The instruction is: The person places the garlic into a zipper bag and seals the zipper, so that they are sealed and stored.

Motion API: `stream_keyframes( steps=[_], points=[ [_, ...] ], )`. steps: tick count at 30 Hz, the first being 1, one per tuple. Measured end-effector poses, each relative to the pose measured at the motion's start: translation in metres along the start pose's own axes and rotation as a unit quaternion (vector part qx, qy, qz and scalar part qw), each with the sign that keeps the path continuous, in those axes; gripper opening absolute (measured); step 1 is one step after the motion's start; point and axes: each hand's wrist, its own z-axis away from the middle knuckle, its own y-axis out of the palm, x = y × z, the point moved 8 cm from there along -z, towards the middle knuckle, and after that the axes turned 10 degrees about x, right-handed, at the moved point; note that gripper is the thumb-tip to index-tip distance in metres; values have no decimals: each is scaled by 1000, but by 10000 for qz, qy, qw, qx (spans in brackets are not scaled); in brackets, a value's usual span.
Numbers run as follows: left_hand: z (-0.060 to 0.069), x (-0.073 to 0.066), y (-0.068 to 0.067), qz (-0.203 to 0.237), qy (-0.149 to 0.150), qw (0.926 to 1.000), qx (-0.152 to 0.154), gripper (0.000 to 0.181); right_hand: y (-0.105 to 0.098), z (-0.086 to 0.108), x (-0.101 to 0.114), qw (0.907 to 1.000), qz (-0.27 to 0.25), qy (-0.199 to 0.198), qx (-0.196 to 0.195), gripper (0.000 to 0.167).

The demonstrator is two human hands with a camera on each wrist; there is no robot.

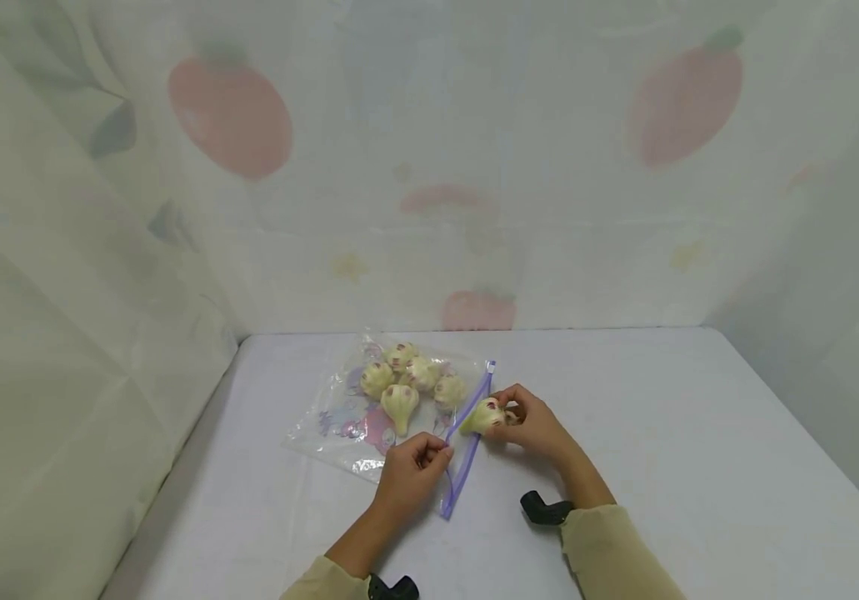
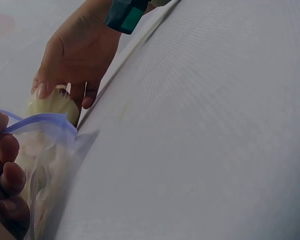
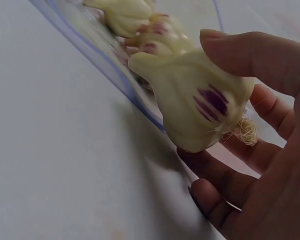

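A clear zip bag with a purple zip edge lies on the white table, several pale garlic bulbs inside it. My left hand pinches the near lip of the bag's mouth, which stands parted. In my right hand is one garlic bulb, gripped between thumb and fingers. Its stem points toward the bag and its root tuft toward my palm. The right wrist view shows purple streaks on its side. From the left wrist, the held bulb appears right at the purple zip edge.
The white table extends to the right and in front of the bag. Behind it hangs a pale curtain with strawberry prints, and more cloth hangs at both sides. Black wrist devices sit at both sleeves.
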Motion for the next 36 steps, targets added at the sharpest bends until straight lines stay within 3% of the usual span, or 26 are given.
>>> stream_keyframes(
  steps=[8,19,27,36],
  points=[
    [-2,3,-1,207,-51,9997,-87,8,19,-2,13,9988,348,-336,53,41],
    [-3,-2,-1,33,49,10000,40,8,22,0,20,9953,751,-615,52,31],
    [-2,-2,0,8,0,10000,68,6,28,1,29,9884,1006,-1132,-70,18],
    [-1,0,0,56,37,10000,68,6,50,0,41,9804,1338,-1433,191,13]
  ],
)
